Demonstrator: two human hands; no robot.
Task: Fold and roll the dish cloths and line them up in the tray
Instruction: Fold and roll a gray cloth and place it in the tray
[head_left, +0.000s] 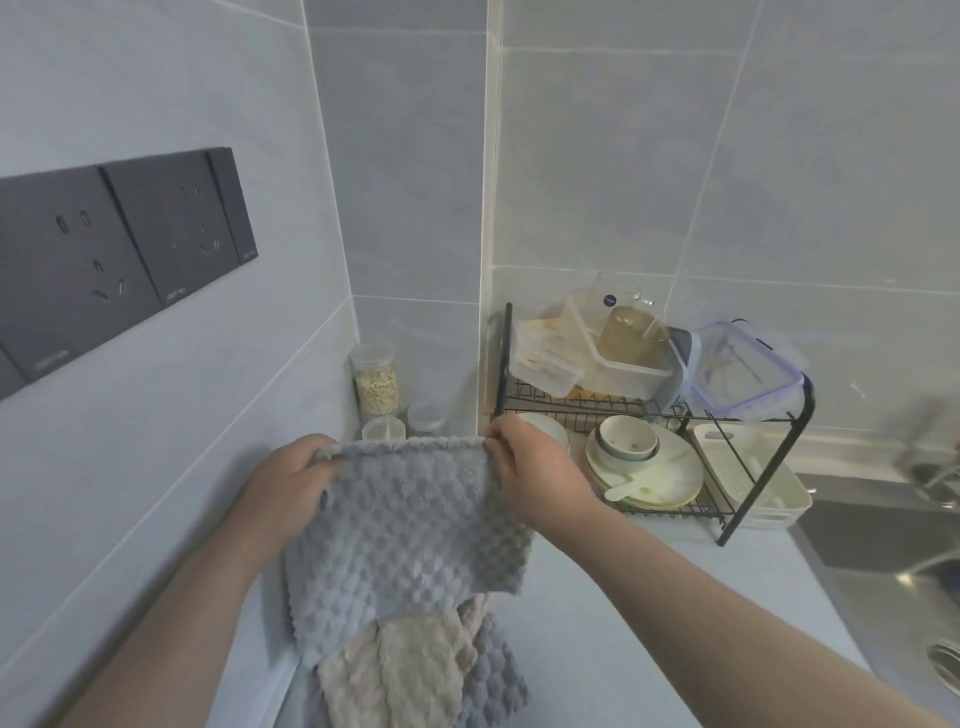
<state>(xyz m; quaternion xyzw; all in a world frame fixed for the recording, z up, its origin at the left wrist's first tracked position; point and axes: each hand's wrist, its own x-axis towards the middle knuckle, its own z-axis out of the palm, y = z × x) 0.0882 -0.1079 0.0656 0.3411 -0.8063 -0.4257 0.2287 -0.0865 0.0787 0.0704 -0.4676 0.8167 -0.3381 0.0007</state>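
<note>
I hold a grey waffle-textured dish cloth (410, 525) up in the air by its top edge. My left hand (291, 483) grips the top left corner and my right hand (530, 467) pinches the top right corner. The cloth hangs down over the counter. Below it on the counter lies a beige dish cloth (400, 670) on top of another grey cloth (493, 675). A white tray (769, 493) sits under the right end of the dish rack.
A black wire dish rack (727, 415) with plates, bowls and plastic boxes stands at the back right. Jars (374, 384) stand in the wall corner. A steel sink (904, 566) lies to the right. Dark wall sockets (119, 249) are mounted on the left.
</note>
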